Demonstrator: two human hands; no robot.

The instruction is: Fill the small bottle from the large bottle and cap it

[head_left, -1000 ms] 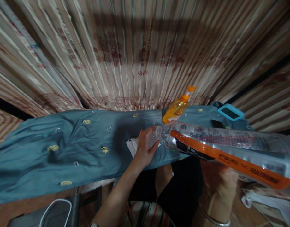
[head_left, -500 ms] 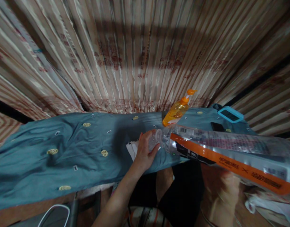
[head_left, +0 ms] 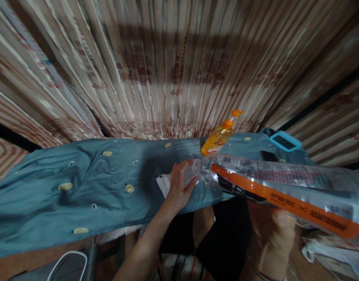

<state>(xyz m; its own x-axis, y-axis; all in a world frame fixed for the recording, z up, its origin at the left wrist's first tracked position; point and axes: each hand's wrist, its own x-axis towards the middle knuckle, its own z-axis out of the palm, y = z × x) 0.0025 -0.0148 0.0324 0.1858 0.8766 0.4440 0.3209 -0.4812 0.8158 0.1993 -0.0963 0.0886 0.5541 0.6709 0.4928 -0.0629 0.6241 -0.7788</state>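
A big clear plastic bottle [head_left: 255, 179] with an orange and black label lies almost level in the air, its neck pointing left. From below, my right hand [head_left: 273, 220] grips the bottle's body; part of the fingers is hidden behind it. My left hand [head_left: 181, 183] is curled around a small clear cup-like vessel [head_left: 190, 171], mostly covered by the fingers. The bottle's mouth meets or enters this vessel; I cannot tell which. Under my left hand a white paper [head_left: 164, 184] rests on the blue-grey cloth [head_left: 109, 183]. No liquid stream can be made out.
Behind the bottle stands a pump bottle [head_left: 217, 138] of orange liquid. A light-blue framed device [head_left: 285, 141] and a dark flat object [head_left: 268, 156] lie at the right. A pleated curtain [head_left: 173, 70] hangs along the table's far edge.
Almost nothing differs. Both hands keep their grips, and the bottle stays nearly level with only a very slight shift.
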